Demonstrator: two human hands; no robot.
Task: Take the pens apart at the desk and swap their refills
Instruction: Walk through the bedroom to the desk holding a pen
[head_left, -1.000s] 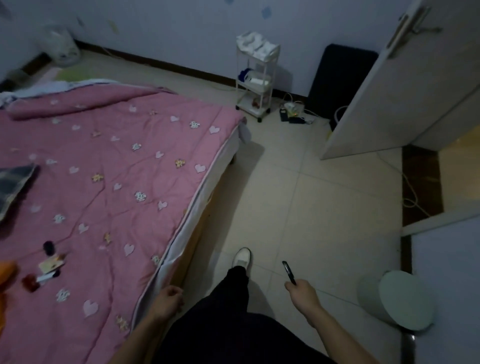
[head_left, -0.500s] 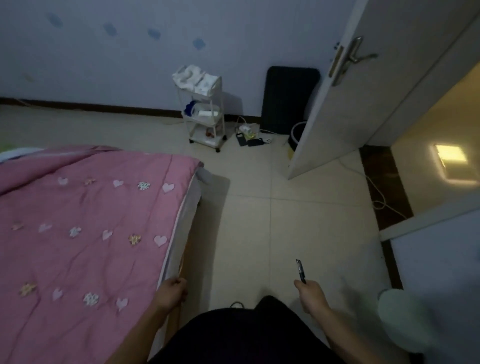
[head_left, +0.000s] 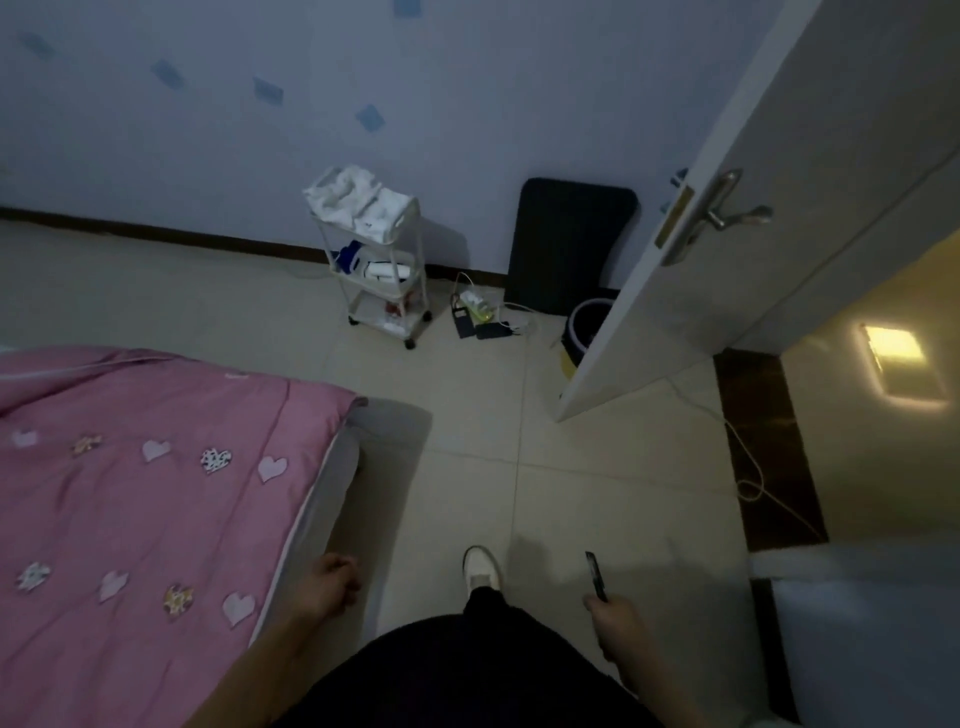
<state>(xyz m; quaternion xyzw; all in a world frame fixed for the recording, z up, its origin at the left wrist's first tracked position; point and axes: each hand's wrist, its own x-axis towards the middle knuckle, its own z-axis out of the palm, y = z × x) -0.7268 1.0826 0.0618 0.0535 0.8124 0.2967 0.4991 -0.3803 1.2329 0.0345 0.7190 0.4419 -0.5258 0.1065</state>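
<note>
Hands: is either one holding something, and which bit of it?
The right hand grips a dark pen by its lower end; the left hand holds nothing.

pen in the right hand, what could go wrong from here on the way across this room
The room is dim, and a pale cable trails across the floor near the door; a foot could catch it. The pen sticks out of the right hand, held only at its lower end, so a stumble might drop it.
</note>
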